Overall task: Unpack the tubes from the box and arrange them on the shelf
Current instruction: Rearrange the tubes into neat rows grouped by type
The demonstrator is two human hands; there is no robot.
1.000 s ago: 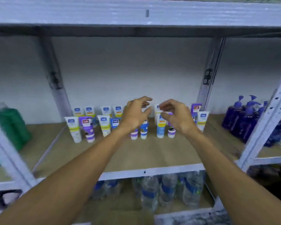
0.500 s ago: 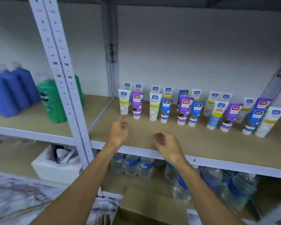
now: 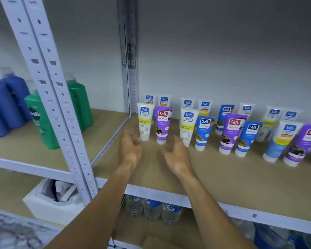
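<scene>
Many tubes (image 3: 205, 132) upright on shelf (image 3: 223, 177)

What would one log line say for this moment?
left hand: empty, open | right hand: empty, open | tubes: upright in rows on shelf | both hands near front-left tubes

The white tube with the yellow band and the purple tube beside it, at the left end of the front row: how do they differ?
The white tube has a blue logo patch; the purple tube has a red one. The white tube carries a yellow band with script lettering, while the purple tube shows a dark fruit picture low down. The white tube stands nearest the shelf post; the purple tube is to its right. Both stand cap-down, untouched by either hand.
</scene>
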